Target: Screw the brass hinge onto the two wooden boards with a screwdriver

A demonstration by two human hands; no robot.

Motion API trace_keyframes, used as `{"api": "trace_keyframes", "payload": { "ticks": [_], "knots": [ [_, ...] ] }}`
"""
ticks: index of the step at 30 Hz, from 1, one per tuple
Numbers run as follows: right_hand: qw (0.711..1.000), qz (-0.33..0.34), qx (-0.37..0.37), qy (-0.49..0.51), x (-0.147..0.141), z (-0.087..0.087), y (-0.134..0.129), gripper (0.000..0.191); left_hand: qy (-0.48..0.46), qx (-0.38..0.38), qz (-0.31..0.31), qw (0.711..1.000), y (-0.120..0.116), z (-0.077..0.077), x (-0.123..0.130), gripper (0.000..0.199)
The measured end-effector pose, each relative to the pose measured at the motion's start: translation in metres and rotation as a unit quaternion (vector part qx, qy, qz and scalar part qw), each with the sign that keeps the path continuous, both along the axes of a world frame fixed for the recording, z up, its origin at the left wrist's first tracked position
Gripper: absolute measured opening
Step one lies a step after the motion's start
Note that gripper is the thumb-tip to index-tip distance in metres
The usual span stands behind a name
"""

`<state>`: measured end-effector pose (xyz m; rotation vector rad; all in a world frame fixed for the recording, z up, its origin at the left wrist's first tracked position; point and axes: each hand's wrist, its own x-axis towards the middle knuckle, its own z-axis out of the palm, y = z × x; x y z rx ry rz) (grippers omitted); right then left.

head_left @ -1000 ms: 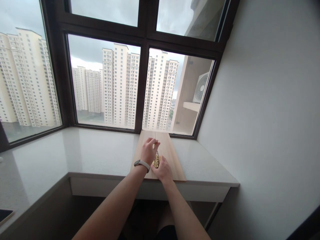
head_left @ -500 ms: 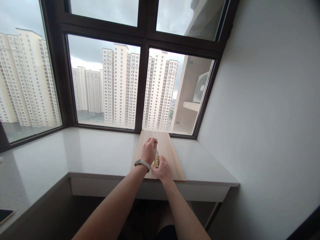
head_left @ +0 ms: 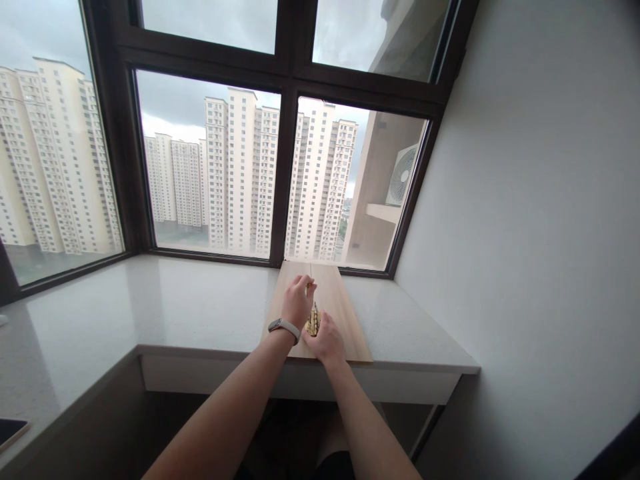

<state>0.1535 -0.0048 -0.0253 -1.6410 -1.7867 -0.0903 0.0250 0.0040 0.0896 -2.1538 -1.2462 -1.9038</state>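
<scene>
The gold model lay over the wooden board, its long axis directed away from me, tip toward the window frame. My right hand, the nearer, was clamped on its right side; beyond the tip, my left hand pinched a golden bit, indistinct.

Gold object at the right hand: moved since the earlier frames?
No, not visibly: the gold object sits over the same part of the wooden board, against the right hand.
</scene>
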Motion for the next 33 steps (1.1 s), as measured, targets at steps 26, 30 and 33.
{"api": "trace_keyframes", "payload": {
  "ticks": [26, 30, 33],
  "knots": [
    [1.0, 0.007, 0.006, 0.001, 0.0002, -0.0008, 0.0008, 0.07, 0.001, -0.024, -0.012, 1.0, 0.0029, -0.0021, 0.0013, 0.014],
    [1.0, 0.008, 0.003, 0.004, 0.0005, 0.0001, 0.0, 0.068, 0.003, -0.037, -0.025, 0.999, 0.003, -0.0052, 0.0029, 0.02],
    [1.0, 0.011, 0.003, 0.007, 0.0007, 0.0008, -0.0005, 0.068, 0.003, -0.028, -0.031, 0.999, 0.0023, -0.0068, 0.0034, 0.023]
  ]
}}
